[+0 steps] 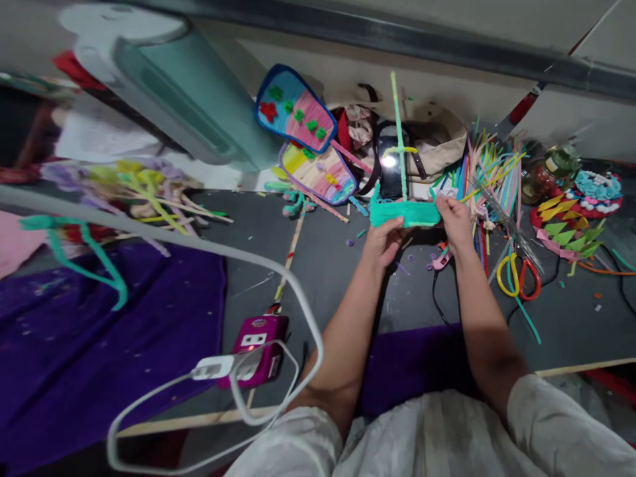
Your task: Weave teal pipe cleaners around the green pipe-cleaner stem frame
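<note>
Both hands hold a flat teal piece [407, 214] that looks wrapped in fuzzy pipe cleaner, with short ends sticking up at its two sides. My left hand [385, 242] grips its lower left edge, thumb and fingers closed on it. At the right end, my right hand [454, 222] pinches it. A tall light green pipe cleaner [399, 132] rises behind the piece, crossed by a yellow one; whether it is joined to the piece I cannot tell. Just beyond stands a phone [392, 179] with its light shining. A pink glue gun [441, 260] lies beside my right wrist.
Scissors [519, 277] and a heap of pipe cleaners [497, 172] lie to the right. Decorated paddle shapes [318, 172] lean at the back. Leftward are a magenta power strip [258, 351], a looping white cable [298, 278] and purple cloth [163, 318].
</note>
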`<state>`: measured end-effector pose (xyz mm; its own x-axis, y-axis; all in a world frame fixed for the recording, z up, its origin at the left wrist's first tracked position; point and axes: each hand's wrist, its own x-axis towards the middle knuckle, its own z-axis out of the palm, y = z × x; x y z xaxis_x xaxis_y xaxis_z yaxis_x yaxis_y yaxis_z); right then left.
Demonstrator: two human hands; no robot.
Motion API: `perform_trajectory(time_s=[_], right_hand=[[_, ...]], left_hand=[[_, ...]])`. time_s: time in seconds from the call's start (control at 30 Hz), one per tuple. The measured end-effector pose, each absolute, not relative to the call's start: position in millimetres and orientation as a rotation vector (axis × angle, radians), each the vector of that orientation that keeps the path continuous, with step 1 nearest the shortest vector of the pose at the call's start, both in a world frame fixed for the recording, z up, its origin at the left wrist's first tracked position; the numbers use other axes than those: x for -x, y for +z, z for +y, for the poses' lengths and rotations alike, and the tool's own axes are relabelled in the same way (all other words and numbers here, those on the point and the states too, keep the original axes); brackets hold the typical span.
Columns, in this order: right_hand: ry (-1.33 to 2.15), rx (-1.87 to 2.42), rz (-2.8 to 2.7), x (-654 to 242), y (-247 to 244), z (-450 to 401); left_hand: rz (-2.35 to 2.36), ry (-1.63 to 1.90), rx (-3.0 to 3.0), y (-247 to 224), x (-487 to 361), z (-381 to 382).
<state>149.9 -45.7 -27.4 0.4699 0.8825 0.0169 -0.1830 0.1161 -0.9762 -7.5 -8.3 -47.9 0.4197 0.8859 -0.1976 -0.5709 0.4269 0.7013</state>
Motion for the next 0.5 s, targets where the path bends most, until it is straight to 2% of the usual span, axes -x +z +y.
perform_trajectory(time_s=[0.2, 0.33, 0.5], right_hand=[[0.845, 1.238, -0.710, -160, -22, -48], [0.752, 1.371, -0.894, -161, -21, -49], [0.438, 1.536, -0.920, -182, -11, -57]], left_hand=[[0.458, 0.874, -0.531, -37, 17, -7], [0.482, 0.874, -0.490, -42, 21, 2], [0.454, 0.937, -0.526, -50, 19, 7]])
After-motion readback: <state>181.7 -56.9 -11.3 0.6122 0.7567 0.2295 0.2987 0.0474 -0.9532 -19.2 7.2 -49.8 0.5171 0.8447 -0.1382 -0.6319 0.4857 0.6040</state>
